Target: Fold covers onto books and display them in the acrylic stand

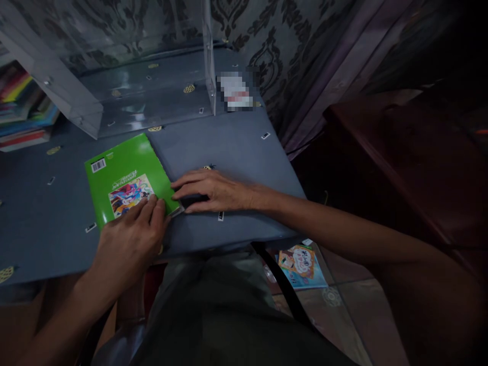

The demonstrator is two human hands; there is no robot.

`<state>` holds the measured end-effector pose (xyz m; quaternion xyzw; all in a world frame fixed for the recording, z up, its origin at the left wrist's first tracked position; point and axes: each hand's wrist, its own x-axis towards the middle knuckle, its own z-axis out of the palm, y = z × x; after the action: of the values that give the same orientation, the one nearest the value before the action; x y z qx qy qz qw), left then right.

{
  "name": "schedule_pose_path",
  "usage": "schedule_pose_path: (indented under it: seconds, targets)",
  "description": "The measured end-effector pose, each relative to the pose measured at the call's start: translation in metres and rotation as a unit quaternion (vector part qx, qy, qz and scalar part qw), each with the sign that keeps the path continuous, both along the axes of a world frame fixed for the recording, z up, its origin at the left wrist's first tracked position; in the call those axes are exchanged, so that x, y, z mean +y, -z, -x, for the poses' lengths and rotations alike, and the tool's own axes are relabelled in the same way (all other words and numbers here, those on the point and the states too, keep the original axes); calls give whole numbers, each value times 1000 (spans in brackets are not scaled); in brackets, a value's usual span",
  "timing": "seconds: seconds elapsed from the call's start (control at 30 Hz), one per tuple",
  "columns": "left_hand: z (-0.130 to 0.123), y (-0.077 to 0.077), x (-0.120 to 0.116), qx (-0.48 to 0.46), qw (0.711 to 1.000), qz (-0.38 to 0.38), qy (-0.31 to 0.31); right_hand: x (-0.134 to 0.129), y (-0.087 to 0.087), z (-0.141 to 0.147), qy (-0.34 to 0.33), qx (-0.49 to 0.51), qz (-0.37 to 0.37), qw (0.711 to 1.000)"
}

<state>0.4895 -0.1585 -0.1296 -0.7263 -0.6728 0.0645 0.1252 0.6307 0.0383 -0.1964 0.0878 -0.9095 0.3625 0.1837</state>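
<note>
A green book [129, 170] lies on the grey table cover, its barcode and a colourful picture panel facing up and its print upside down to me. My left hand [133, 234] rests on the book's near part, fingers stretched out and flat over the picture's edge. From the right, my right hand [213, 192] reaches to the book's right edge. Its fingertips touch the cover near the near right corner, while the thumb is apart from the fingers beside that corner. The book's near edge is partly hidden under my left hand.
A clear acrylic rack [209, 76] stands at the back of the table [244, 147]. Blurred stacked books [26, 112] are at the left. A pixelated item [236, 91] lies back right. Below, a picture book [301, 267] lies on the floor. Dark red furniture [412, 162] stands right.
</note>
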Motion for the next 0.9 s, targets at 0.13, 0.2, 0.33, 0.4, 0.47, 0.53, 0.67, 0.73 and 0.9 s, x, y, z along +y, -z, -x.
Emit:
schedule_pose_path:
  seconds: [0.13,0.2,0.33,0.4,0.47,0.53,0.67,0.73,0.9]
  targets:
    - [0,1,0,28,999,-17,14,-3,1,2,24,4,-9,1000]
    - [0,2,-1,35,999,-19,16,-4,1,4,31,6,-10,999]
    - [-1,1,0,38,999,-12,19,-4,3,5,19,12,-10,1000]
    - [-1,1,0,40,999,-20,21,-3,3,6,16,14,-13,1000]
    - [-1,1,0,39,999,-26,21,-4,4,5,18,14,-16,1000]
    - [-2,2,0,33,999,-23,17,-5,4,4,28,13,-14,999]
    - [-1,2,-1,27,999,-20,19,-7,2,1,42,0,2,999]
    - [-1,2,0,35,999,-23,18,-7,1,1,31,-2,-3,1000]
    - [-2,3,0,33,999,-17,-3,-7,-1,1,3,9,-34,999]
